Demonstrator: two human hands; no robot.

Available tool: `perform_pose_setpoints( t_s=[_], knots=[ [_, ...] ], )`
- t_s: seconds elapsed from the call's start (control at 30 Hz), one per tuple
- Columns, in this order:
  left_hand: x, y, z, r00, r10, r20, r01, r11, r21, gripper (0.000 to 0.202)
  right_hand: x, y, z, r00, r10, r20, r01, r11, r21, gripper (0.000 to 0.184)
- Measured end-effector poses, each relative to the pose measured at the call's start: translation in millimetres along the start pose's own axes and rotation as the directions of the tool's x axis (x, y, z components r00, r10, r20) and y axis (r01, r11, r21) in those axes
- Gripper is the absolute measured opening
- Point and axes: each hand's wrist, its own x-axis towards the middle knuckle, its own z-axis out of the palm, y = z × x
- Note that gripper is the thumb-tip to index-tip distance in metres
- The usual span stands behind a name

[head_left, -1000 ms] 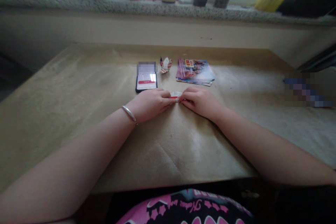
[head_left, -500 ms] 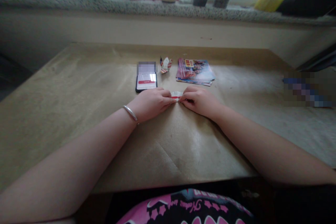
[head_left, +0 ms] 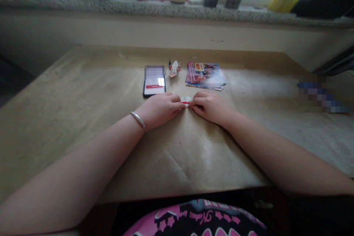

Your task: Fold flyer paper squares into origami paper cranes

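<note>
A small folded piece of paper (head_left: 186, 99), white with a red stripe, lies on the table between my hands. My left hand (head_left: 164, 108) pinches its left end, thumb and fingers pressed together. Its right end is gripped by the fingertips of my right hand (head_left: 211, 107). Both hands rest low on the tabletop, and their fingers cover much of the paper. Just beyond my left hand lies a phone (head_left: 155, 86) with a lit screen. A folded paper shape (head_left: 174, 69), white with red and dark patterning, stands beside the phone.
A stack of colourful printed leaflets (head_left: 206, 75) lies beyond my right hand. The table (head_left: 83, 118) has a tan cover. At the far right is a blurred bluish item (head_left: 323, 97). Bottles and jars stand on the speckled windowsill (head_left: 155, 9) behind.
</note>
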Motion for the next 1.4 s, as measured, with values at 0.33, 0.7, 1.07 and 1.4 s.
perform_pose_setpoints(
  t_s=[0.33, 0.7, 1.07, 1.4],
  knots=[
    [-0.4, 3.1, -1.3, 1.000, 0.008, 0.009, -0.008, 1.000, 0.007, 0.027, -0.2, 3.0, 0.8, 0.999, -0.035, -0.019, 0.034, 0.999, -0.035, 0.022],
    [0.1, 0.3, 1.2, 1.000, -0.009, 0.001, 0.009, 0.996, -0.087, 0.027, -1.3, 0.9, 1.4, 1.000, -0.007, -0.031, 0.005, 0.999, -0.046, 0.024],
    [1.3, 0.5, 0.8, 1.000, 0.015, 0.013, -0.014, 0.999, -0.047, 0.028, -2.1, 0.8, 1.7, 1.000, 0.011, 0.001, -0.011, 0.994, -0.108, 0.027],
    [1.0, 1.1, -1.4, 0.999, 0.046, 0.023, -0.046, 0.999, -0.016, 0.024, -0.6, -1.0, -1.7, 0.999, 0.036, -0.003, -0.036, 0.996, -0.081, 0.026]
  ],
)
